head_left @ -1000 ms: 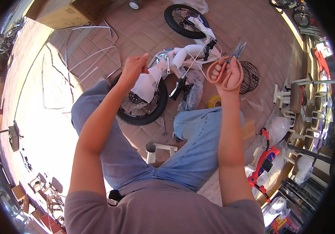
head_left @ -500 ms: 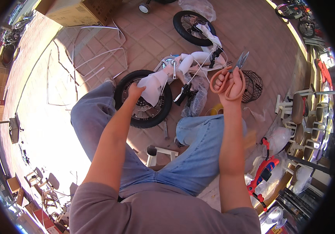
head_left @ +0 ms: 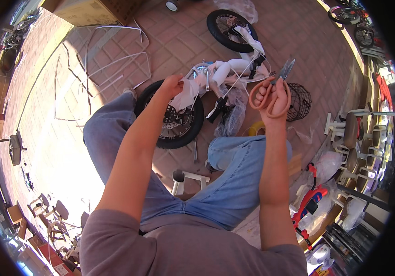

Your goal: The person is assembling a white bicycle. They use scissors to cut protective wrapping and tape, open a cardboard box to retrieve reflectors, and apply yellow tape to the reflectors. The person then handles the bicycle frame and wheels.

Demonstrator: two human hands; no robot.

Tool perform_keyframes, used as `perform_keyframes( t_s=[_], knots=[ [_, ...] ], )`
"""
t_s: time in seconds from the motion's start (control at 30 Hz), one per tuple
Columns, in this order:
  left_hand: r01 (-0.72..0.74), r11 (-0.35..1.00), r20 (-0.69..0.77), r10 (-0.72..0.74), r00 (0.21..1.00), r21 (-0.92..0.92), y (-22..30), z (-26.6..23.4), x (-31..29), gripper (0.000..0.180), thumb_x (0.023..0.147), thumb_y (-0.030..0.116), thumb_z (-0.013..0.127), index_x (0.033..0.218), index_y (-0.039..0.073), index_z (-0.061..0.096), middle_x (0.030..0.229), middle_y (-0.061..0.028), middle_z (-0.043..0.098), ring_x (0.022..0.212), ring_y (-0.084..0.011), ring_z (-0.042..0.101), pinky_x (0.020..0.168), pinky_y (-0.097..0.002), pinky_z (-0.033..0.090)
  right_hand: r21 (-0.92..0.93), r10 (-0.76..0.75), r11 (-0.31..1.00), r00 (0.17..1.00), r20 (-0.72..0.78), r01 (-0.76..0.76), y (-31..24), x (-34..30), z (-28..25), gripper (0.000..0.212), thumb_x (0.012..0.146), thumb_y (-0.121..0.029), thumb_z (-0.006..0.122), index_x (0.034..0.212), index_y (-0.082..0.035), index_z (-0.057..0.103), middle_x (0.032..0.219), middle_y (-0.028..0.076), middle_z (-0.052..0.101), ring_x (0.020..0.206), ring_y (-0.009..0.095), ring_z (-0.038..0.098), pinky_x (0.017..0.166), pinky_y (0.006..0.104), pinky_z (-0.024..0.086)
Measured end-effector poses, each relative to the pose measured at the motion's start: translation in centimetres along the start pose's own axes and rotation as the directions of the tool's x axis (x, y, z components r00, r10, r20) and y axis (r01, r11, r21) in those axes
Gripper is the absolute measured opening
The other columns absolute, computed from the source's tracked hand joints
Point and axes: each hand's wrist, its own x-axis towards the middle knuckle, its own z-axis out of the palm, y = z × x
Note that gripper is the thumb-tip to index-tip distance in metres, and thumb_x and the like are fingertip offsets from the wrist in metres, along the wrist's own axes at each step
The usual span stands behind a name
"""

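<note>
My left hand (head_left: 173,85) is closed on a sheet of white packing foam (head_left: 188,93) by the bicycle's rear wheel (head_left: 178,133). The small bicycle lies on the bricks in front of me, its frame tubes (head_left: 228,69) still wrapped in white foam. Its other wheel (head_left: 232,31) rests farther off, with a white wrap at the fork. In my right hand (head_left: 274,97), raised over the paving, are scissors (head_left: 288,68) with orange handles, the blades parted slightly and pointing away. Clear plastic wrap (head_left: 232,117) bunches beside the black pedal (head_left: 216,109).
A black wire basket (head_left: 299,102) sits right of the bicycle. Loose white straps (head_left: 114,69) lie at the left, near a cardboard box (head_left: 85,13). Between my legs stands a white metal frame (head_left: 193,178); a wrench (head_left: 195,152) lies beyond it. Stacked seats (head_left: 351,133) line the right side.
My left hand has moved away from me and slightly right, pulling the foam up and uncovering more of the rear wheel's hub. My right hand holds the scissors almost in place.
</note>
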Motion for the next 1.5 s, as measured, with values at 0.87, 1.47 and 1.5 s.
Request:
perform_keyframes(
  t_s=[0.87,1.47,1.5],
  knots=[
    [-0.134,-0.519,0.365,0.375,0.852,0.844,-8.2,-5.8,-8.9,0.084,0.057,0.024,0.082,0.132,0.014,0.046,0.137,-0.0154,0.042,0.125,-0.0359,0.04,0.103,-0.0407,0.038,-0.212,0.005,0.977,0.999,-0.052,-0.016,1.4,-2.2,1.1,0.035,0.093,-0.038,0.055,0.083,-0.005,0.054,0.063,0.005,0.053,0.05,0.014,0.049,0.046,0.0264,0.041],
    [0.004,0.591,-0.11,0.144,0.983,0.807,-5.4,-3.9,-11.2,0.048,0.072,0.02,0.07,0.116,0.009,0.054,0.119,-0.0164,0.05,0.105,-0.039,0.054,0.089,-0.0538,0.048,-0.492,-0.004,0.87,0.998,0.057,0.031,1.8,-2.5,2.3,0.034,0.094,-0.039,0.052,0.084,-0.006,0.052,0.06,0.001,0.049,0.046,0.008,0.045,0.043,0.0214,0.036],
    [0.101,0.897,-0.11,-0.059,0.992,0.43,-3.8,-4.0,-11.1,0.044,0.075,0.021,0.068,0.115,0.008,0.054,0.12,-0.0161,0.05,0.103,-0.0387,0.055,0.088,-0.0557,0.048,-0.493,-0.006,0.87,0.999,0.046,0.028,1.7,-2.7,2.3,0.034,0.094,-0.039,0.052,0.084,-0.006,0.052,0.059,0.001,0.049,0.046,0.008,0.045,0.043,0.0214,0.036]
  ],
)
